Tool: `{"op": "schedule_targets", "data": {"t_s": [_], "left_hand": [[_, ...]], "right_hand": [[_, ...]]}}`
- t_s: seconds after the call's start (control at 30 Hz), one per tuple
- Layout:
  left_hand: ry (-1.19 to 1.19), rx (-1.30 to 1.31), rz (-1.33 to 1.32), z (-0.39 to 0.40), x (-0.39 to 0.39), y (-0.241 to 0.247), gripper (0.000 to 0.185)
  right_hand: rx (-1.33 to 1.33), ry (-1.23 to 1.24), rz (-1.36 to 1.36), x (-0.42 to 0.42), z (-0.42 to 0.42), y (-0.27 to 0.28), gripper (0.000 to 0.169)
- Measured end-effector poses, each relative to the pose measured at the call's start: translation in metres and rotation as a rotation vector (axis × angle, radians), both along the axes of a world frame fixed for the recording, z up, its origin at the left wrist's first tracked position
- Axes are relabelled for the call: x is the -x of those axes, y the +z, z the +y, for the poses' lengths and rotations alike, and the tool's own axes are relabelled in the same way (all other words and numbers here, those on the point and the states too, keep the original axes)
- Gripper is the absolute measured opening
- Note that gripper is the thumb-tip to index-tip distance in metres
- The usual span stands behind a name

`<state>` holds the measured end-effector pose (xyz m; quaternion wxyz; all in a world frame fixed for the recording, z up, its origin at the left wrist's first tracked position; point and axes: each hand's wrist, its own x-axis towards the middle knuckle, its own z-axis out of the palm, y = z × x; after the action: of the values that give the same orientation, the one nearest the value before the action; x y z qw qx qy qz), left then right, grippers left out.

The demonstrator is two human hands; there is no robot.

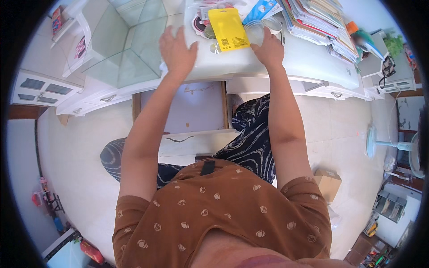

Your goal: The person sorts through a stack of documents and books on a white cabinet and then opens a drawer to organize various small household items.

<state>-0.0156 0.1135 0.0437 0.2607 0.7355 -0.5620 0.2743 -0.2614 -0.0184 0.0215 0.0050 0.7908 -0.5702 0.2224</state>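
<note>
My left hand [177, 50] is spread over the white desk [231, 65], beside a clear glass tank [134, 50], with nothing in its fingers. A yellow pouch [229, 30] bearing writing lies between my hands. My right hand [270, 48] rests at a clear round container [254, 31], its fingers apart; whether it touches the container I cannot tell. A white-rimmed round container [273, 25] stands just behind it. To the pouch's left are a green round tin [209, 31] and a dark round item with a pale scalloped rim [200, 26]. A shiny disc [215, 48] lies under the pouch's lower corner.
Below the desk edge an open drawer [187, 110] juts out between my legs. A tall stack of papers and folders [316, 23] stands at the desk's right, with a blue patterned packet [259, 11] behind the pouch. A cardboard box [327, 186] and a fan [385, 143] stand to my right.
</note>
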Motion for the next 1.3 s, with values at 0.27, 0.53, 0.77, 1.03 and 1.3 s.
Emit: {"op": "schedule_targets", "data": {"t_s": [0.27,0.53,0.77,1.03,1.3], "left_hand": [[-0.098,-0.308,0.834,-0.073,0.047,-0.018,0.037],[-0.19,-0.173,1.376,-0.087,0.052,-0.024,0.02],[-0.383,-0.124,1.66,-0.073,0.052,-0.016,0.025],[-0.464,-0.1,1.804,0.022,0.038,-0.014,0.03],[-0.239,-0.159,2.012,0.167,-0.009,-0.115,0.03]], "right_hand": [[-0.07,0.071,-0.173,-0.015,-0.003,-0.002,0.071],[-0.313,0.136,-0.471,-0.01,-0.006,0.001,0.072],[-0.589,0.29,-0.774,-0.017,0.002,-0.002,0.072],[-0.316,0.178,-0.685,-0.004,-0.008,-0.011,0.068],[-0.219,0.197,-0.632,0.005,-0.015,-0.002,0.069]]}}
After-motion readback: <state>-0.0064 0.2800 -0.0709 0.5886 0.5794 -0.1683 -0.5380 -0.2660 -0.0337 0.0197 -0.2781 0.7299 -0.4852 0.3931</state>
